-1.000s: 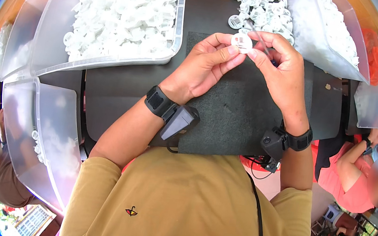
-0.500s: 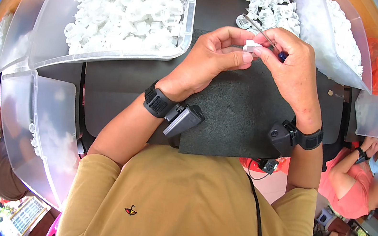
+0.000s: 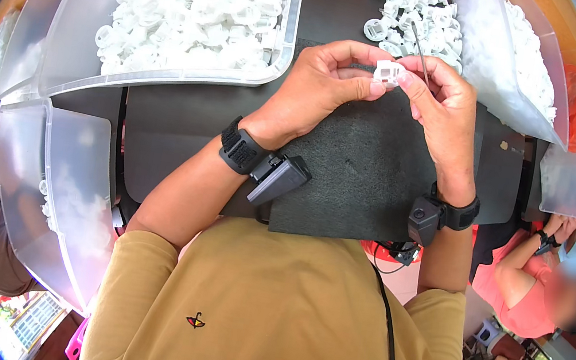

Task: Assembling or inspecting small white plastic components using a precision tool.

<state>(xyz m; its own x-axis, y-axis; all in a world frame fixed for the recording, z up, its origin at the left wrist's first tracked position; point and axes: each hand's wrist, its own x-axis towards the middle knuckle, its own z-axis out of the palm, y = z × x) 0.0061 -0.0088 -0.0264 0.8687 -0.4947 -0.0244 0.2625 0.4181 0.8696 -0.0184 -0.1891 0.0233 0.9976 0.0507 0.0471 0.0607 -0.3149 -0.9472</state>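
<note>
From here I see the left hand (image 3: 324, 82) and right hand (image 3: 446, 103) pinching one white plastic part (image 3: 388, 72) over the dark mat (image 3: 380, 156), the right also gripping a thin metal rod (image 3: 420, 50), seemingly a handling step calling for steady fingertips.

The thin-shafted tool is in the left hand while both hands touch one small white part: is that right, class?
Not the left hand: the head view shows the thin-shafted tool in the right hand, while both hands touch one small white part.
</note>
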